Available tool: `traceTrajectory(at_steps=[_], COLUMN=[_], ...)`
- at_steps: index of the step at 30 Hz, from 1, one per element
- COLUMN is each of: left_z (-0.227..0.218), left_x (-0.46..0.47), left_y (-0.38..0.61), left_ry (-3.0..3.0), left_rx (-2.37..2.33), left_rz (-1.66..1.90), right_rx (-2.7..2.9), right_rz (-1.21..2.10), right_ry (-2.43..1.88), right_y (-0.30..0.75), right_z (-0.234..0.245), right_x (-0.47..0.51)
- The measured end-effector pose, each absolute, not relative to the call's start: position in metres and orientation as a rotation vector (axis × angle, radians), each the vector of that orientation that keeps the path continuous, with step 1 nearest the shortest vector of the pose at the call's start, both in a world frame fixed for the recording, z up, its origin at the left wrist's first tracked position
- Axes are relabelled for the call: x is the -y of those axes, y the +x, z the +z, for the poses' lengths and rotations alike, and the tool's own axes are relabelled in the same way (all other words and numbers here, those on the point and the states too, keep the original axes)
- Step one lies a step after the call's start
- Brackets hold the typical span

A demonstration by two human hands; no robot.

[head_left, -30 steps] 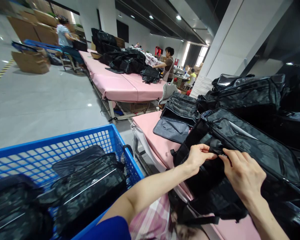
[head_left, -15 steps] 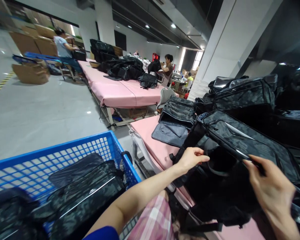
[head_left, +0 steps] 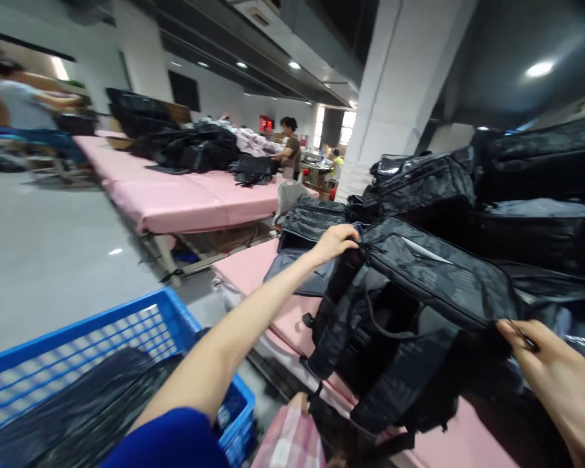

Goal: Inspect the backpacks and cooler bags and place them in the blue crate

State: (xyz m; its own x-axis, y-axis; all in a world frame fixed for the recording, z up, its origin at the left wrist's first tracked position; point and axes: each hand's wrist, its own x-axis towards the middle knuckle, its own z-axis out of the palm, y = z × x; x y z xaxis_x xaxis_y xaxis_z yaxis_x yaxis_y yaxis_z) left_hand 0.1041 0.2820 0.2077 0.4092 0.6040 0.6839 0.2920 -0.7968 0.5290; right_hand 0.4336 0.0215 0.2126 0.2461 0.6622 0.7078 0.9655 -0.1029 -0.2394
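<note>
Closely hooks the fingers [head_left: 347, 234] of the left hand [head_left: 334, 239] over the top corner of a black camouflage backpack [head_left: 419, 305], curled tight on the fabric. Pinches the zip edge of the backpack's front flap with the fingers [head_left: 509, 328] of the right hand [head_left: 556, 380], thumb and forefinger closed narrow on it. Holds the backpack tilted up with the flap lifted open, its lower end resting on the pink desk [head_left: 246, 270]. Shows a grey open case [head_left: 322, 285] just beside the left wrist and stacked bags [head_left: 517, 195] behind. Shows a blue basket [head_left: 175, 318] left of the desk, a second pink desk [head_left: 175, 198] well apart beyond, a person [head_left: 291, 144] standing at its far end
</note>
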Motion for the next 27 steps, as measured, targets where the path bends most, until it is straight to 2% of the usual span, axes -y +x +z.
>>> traceTrajectory(at_steps=[4, 8, 11, 14, 17, 21, 24, 26, 27], left_z=[0.214, 0.208, 0.204, 0.201, 0.2, 0.21, 0.225, 0.233, 0.234], left_x=[-0.28, -0.259, -0.247, -0.245, -0.248, -0.245, -0.219, -0.19, -0.174], left_y=[0.098, 0.096, 0.1, 0.101, 0.099, 0.099, 0.119, 0.149, 0.168], left_ry=[2.067, 1.719, 1.571, 1.557, 1.619, 1.941, 2.124, 2.326, 2.468], left_rx=[-0.705, -0.682, -0.699, -0.726, -0.773, -0.955, -1.082, -0.985, -0.838], left_rz=[1.17, 1.122, 1.18, 1.212, 1.169, 1.178, 1.464, 1.598, 1.534], right_rx=[1.35, 1.288, 1.313, 1.302, 1.156, 1.073, 1.008, 0.986, 0.988], right_rz=[-0.268, -0.224, -0.406, -0.827, -1.086, -0.833, -0.667, -0.655, -0.667], right_ry=[-1.987, -1.943, -1.841, -1.847, -1.984, -2.094, -2.136, -2.104, -2.071], right_y=[0.436, 0.443, 0.436, 0.438, 0.469, 0.518, 0.515, 0.494, 0.481], right_z=[0.226, 0.22, 0.213, 0.207, 0.2, 0.191, 0.19, 0.189, 0.188], right_x=[-0.025, -0.031, -0.026, -0.011, 0.005, 0.018, 0.021, 0.023, 0.024])
